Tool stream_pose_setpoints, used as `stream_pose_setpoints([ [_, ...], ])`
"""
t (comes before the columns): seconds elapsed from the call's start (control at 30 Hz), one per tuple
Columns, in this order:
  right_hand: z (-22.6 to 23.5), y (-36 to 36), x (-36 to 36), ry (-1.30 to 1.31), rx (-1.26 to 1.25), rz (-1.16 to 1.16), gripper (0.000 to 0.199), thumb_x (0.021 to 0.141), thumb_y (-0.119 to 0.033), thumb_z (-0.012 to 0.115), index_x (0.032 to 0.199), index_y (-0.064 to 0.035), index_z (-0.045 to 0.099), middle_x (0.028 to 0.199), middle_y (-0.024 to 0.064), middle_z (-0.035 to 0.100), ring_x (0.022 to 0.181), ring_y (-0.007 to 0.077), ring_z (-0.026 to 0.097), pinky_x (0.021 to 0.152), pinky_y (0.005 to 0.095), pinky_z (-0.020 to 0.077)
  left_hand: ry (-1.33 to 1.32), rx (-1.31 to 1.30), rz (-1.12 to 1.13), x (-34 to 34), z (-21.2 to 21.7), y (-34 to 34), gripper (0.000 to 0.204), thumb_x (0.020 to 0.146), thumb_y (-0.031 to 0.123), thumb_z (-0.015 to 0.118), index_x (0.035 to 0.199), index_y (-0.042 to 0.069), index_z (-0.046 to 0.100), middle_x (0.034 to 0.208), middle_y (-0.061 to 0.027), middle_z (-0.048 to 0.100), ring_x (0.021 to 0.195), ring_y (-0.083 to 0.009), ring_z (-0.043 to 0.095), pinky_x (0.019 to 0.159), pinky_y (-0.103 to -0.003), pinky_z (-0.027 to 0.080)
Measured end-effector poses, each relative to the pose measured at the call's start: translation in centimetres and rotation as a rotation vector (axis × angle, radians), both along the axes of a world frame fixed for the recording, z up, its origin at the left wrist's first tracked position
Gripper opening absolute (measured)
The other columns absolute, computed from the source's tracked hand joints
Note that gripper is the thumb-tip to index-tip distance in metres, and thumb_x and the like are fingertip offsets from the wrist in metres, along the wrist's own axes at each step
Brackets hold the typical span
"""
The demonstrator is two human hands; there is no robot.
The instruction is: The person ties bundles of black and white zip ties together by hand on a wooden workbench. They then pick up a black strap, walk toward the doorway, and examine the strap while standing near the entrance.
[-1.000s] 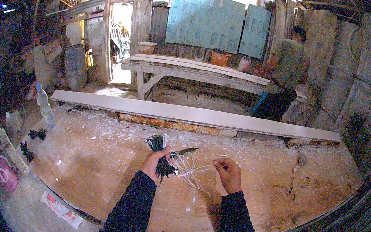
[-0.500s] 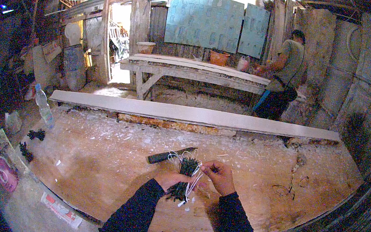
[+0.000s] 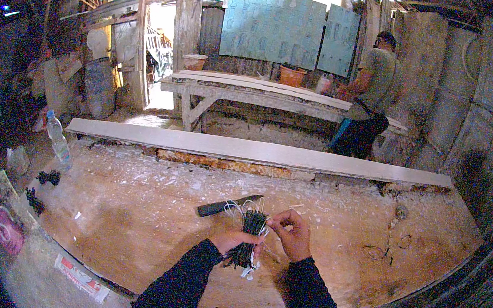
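Left hand (image 3: pixel 234 240) closed around dark stick bundle (image 3: pixel 247 235) above near surface (image 3: pixel 127 225), steadying it upright while right hand (image 3: pixel 292 233) pinches pale string (image 3: pixel 234 206) at its top; knife (image 3: pixel 229 205) just beyond.

Your left hand (image 3: pixel 234 240) grips a bundle of dark sticks (image 3: pixel 248 235) wound with white string (image 3: pixel 234 206). Your right hand (image 3: pixel 291 231) pinches the bundle's top. A knife (image 3: pixel 229 205) lies on the worktable (image 3: pixel 127 225) just behind. A bottle (image 3: pixel 58 140) stands far left.

A plastic bottle (image 3: pixel 58 142) stands left; a long pale plank (image 3: pixel 259 152) lies beyond
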State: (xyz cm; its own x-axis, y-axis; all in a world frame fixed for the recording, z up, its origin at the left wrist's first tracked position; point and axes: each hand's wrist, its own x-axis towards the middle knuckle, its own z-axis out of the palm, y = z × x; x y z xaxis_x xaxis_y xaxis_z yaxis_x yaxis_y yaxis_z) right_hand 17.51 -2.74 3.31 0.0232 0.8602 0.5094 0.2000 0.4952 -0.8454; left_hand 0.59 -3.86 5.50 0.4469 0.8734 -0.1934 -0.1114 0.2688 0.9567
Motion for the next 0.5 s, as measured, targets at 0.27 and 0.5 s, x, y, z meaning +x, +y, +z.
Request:
stream_pose_setpoints([
  [0.27,0.9,-0.6,-0.3,-0.063,0.043,-0.094,0.01,0.073,-0.007,0.067,0.071,-0.0044,0.057,0.067,-0.0009,0.056,0.065,0.0075,0.051,0.061,0.0218,0.042,-0.163,-0.058,-0.385,0.0,-1.7,1.0,0.018,0.085,0.026,0.052,0.082,0.008,0.053,0.066,0.0024,0.05,0.063,-0.0099,0.051,0.063,-0.025,0.044],
  [0.5,-0.1,0.5,0.3,0.124,-0.058,-0.112,0.008,0.078,-0.01,0.062,0.076,-0.0038,0.059,0.073,0.0021,0.058,0.067,0.009,0.052,0.061,0.0227,0.0423,-0.365,-0.049,0.151,-1.3,-1.5,2.0,0.004,0.077,0.009,0.055,0.079,0.01,0.052,0.062,-0.0001,0.051,0.052,-0.0119,0.049,0.047,-0.025,0.042],
])
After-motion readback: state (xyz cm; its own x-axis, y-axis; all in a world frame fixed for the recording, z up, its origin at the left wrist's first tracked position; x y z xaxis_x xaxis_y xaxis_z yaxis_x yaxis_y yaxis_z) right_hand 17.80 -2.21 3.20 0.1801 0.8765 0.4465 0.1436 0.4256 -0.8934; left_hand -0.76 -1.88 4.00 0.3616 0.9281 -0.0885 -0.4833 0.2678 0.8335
